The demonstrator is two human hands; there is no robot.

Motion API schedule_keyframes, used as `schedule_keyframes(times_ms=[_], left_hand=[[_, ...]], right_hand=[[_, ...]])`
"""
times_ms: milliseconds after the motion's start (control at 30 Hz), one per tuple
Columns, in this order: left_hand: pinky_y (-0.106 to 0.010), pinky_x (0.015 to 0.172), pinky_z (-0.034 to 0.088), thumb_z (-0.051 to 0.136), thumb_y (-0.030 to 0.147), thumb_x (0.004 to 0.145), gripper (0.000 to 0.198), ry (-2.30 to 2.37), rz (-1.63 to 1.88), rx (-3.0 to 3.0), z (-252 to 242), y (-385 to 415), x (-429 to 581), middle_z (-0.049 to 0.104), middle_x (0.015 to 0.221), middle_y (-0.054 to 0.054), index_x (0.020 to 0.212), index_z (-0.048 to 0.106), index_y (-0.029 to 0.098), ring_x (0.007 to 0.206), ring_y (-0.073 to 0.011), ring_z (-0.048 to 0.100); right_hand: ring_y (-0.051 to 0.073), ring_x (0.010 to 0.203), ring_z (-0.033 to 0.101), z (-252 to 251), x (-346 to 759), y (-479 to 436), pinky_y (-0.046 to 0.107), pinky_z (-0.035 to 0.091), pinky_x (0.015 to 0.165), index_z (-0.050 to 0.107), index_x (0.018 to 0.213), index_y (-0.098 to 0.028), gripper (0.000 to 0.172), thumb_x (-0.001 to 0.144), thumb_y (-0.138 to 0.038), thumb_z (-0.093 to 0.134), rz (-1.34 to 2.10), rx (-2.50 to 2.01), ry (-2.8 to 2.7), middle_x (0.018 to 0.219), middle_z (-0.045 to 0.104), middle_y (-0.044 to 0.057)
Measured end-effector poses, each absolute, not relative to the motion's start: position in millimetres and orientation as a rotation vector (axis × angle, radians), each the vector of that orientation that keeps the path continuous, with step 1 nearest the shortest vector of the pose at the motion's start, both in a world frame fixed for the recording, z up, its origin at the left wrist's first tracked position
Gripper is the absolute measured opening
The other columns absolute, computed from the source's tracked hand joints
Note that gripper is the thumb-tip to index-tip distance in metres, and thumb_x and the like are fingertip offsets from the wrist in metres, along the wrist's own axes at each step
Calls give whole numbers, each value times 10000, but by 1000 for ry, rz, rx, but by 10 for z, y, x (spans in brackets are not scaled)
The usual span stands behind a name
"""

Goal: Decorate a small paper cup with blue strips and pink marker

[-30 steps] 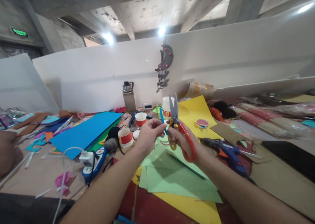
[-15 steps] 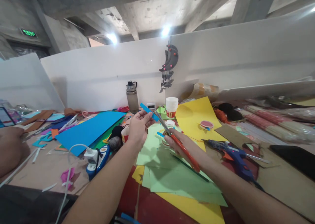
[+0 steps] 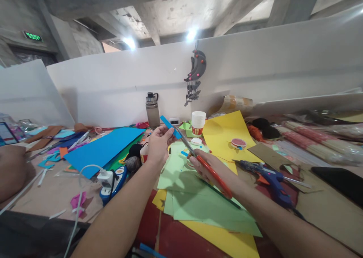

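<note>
Between thumb and fingers, my left hand (image 3: 159, 143) pinches a narrow blue paper strip (image 3: 167, 122), raised above the table. My right hand (image 3: 208, 166) grips red-handled scissors (image 3: 212, 171), whose blades point up and left to the strip's lower right end. Whether the blades touch the paper there, I cannot tell exactly. Under both hands lie light green paper sheets (image 3: 193, 203). A small piece of blue paper (image 3: 184, 153) shows just left of the scissors, near my right fingers. A dark pencil-like stick (image 3: 224, 195) lies on the sheets below the scissors.
A blue sheet (image 3: 104, 150) and a power strip (image 3: 113, 188) with a white cable lie left. White paper cups (image 3: 198, 121) and a bottle (image 3: 152, 110) stand behind. Right are a yellow sheet (image 3: 227, 131), a blue glue gun (image 3: 269, 182) and a black phone-like slab (image 3: 340, 182). Another person's arm (image 3: 13, 171) rests far left.
The scissor blades have come closer together at the blue strip. The strip has shifted slightly up and left; both hands otherwise stay nearly in place.
</note>
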State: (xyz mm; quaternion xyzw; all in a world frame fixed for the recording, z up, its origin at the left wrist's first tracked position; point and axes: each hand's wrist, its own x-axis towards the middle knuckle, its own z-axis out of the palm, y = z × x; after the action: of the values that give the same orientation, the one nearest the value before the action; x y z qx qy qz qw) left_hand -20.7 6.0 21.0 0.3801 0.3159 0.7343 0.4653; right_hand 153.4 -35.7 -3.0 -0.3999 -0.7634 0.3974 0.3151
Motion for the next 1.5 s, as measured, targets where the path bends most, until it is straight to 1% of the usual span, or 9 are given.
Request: schedule_keyframes(times_ms=[200, 367, 633, 767, 967, 1100, 1233, 1400, 1500], left_hand=[[-220, 599, 508, 791, 231, 575, 292, 788, 1788, 957, 193, 54, -196, 657, 751, -14, 770, 593, 138, 638, -103, 625], [-228, 604, 509, 796, 244, 567, 302, 800, 1783, 958, 183, 50, -187, 653, 745, -12, 768, 595, 140, 633, -101, 618], [-227, 609, 517, 798, 246, 563, 307, 797, 1777, 970, 189, 55, -190, 645, 738, -11, 765, 594, 137, 647, -105, 618], [-237, 605, 519, 799, 244, 563, 309, 792, 1779, 966, 193, 47, -191, 643, 729, -11, 767, 593, 139, 640, -111, 622], [-245, 608, 520, 794, 237, 575, 298, 782, 1774, 958, 195, 46, -194, 645, 732, -13, 774, 595, 139, 640, -116, 628], [-235, 601, 514, 786, 225, 589, 284, 779, 1772, 928, 203, 48, -200, 649, 739, -17, 784, 601, 131, 635, -112, 628], [-233, 598, 516, 759, 231, 627, 246, 784, 1771, 906, 228, 35, -208, 664, 742, -31, 784, 600, 129, 624, -111, 630], [-234, 610, 520, 749, 229, 638, 221, 815, 1782, 892, 250, 23, -215, 665, 711, -30, 751, 586, 132, 625, -111, 631], [-217, 589, 508, 756, 225, 629, 221, 815, 1763, 884, 235, 26, -206, 654, 675, -21, 721, 580, 130, 593, -99, 619]], right_hand=[[95, 482, 424, -37, 1519, -377, 204, 339, 440, 475, 783, -210, 324, 828, -531, 480, 1089, -1033, -1967, 577, 461, -46], [90, 464, 416, -34, 1503, -386, 197, 325, 413, 495, 775, -209, 321, 810, -528, 498, 1084, -1041, -1934, 569, 465, -45], [89, 438, 408, 3, 1506, -403, 199, 324, 415, 485, 756, -214, 307, 823, -513, 485, 1113, -1054, -1930, 522, 452, -59], [88, 436, 403, -6, 1499, -398, 200, 311, 408, 476, 724, -212, 329, 818, -527, 488, 1088, -1079, -1924, 521, 451, -51], [84, 431, 391, -22, 1502, -404, 195, 305, 394, 493, 769, -216, 316, 815, -529, 499, 1141, -1037, -1903, 528, 431, -56], [81, 421, 385, -23, 1506, -405, 191, 292, 381, 477, 733, -213, 339, 792, -544, 526, 1156, -1062, -1889, 510, 424, -58], [77, 412, 397, -4, 1502, -413, 189, 304, 382, 455, 709, -212, 348, 786, -540, 539, 1191, -1083, -1873, 505, 433, -59], [71, 370, 374, 18, 1492, -435, 185, 281, 350, 450, 713, -217, 328, 788, -524, 538, 1214, -1113, -1863, 478, 415, -71], [77, 374, 387, 13, 1487, -437, 186, 274, 341, 463, 743, -221, 313, 791, -525, 522, 1200, -1106, -1870, 497, 436, -67]])
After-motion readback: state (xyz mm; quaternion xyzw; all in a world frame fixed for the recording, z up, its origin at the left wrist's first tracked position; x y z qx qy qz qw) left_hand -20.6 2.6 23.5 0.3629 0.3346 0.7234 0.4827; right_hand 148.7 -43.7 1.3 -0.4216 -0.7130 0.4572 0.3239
